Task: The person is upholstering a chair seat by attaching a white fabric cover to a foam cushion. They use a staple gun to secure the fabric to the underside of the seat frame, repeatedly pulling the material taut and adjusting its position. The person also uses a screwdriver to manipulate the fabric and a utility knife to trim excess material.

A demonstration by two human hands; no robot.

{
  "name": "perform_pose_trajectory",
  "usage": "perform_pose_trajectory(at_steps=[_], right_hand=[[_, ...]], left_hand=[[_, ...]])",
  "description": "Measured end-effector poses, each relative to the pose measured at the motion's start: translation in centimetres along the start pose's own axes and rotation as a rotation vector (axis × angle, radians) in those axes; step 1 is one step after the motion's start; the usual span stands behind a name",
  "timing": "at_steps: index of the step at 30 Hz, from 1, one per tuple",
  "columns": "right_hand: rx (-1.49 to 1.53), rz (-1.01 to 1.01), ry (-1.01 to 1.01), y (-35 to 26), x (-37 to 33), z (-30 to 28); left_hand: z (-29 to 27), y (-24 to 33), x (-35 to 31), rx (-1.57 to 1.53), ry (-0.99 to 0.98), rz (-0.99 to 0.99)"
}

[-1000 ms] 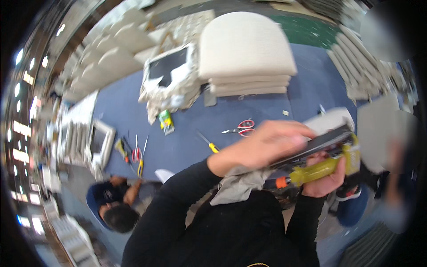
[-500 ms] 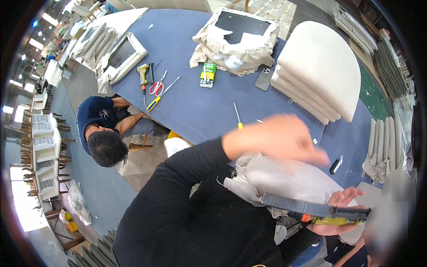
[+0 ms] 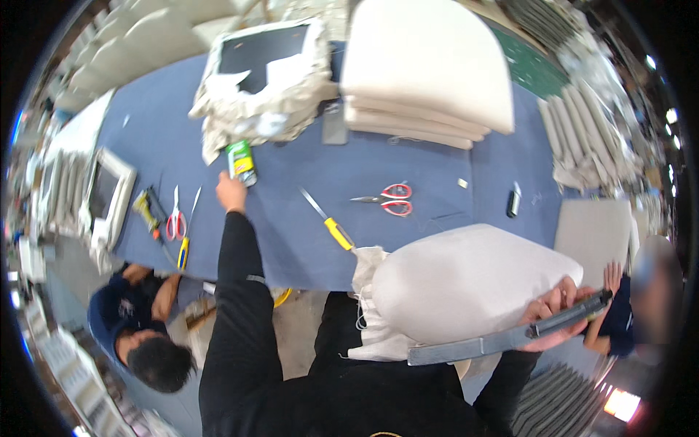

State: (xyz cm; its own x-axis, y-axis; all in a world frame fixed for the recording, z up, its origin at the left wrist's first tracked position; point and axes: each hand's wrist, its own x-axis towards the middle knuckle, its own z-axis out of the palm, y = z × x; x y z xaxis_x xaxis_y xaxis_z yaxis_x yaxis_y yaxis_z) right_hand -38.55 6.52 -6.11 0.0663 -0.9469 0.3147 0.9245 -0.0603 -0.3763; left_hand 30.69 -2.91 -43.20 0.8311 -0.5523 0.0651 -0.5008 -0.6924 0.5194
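My left hand (image 3: 231,192) reaches far out over the blue table to a small green and yellow box (image 3: 241,162). Its fingers close at the box's near left edge, partly hidden behind the hand. In my right hand (image 3: 555,309) is a staple gun (image 3: 473,348) with a long grey magazine, held close to my body at the right. Beside that hand lies a pale fabric-covered cushion (image 3: 466,280), rounded, with loose cloth and threads at its left end. A yellow-handled screwdriver (image 3: 338,233) and red-handled scissors (image 3: 395,199) rest between my two hands.
A half-covered frame (image 3: 266,54), a phone (image 3: 335,125) and stacked cream panels (image 3: 429,65) occupy the far side. Another staple gun (image 3: 147,211) and scissors (image 3: 175,222) lie left, near a seated person (image 3: 142,320). A second person (image 3: 619,313) is at the right.
My left hand has swung from above the cushion out to the left, reaching the green box. My view has turned, and the scissors in the middle now show. The staple gun stays in my right hand.
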Motion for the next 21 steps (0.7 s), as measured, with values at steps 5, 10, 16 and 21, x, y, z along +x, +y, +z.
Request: perform_pose_trajectory(at_steps=[5,10,16,21], right_hand=[[0.069,-0.008,-0.171,1.4,1.0,-0.8],[0.088,-0.008,-0.098,3.2,3.1,-0.5],[0.109,0.132,0.027,3.1,4.3,-0.7],[0.172,0.082,0.090,3.5,4.8,-0.9]], left_hand=[[-3.0,1.6,-0.9,-0.251,0.014,0.053],[-16.2,23.1,-17.7,-1.059,-0.472,0.257],[-31.2,39.1,-33.3,-1.004,-1.074,0.814],[-31.0,41.7,-34.4,-0.910,-0.850,0.905]])
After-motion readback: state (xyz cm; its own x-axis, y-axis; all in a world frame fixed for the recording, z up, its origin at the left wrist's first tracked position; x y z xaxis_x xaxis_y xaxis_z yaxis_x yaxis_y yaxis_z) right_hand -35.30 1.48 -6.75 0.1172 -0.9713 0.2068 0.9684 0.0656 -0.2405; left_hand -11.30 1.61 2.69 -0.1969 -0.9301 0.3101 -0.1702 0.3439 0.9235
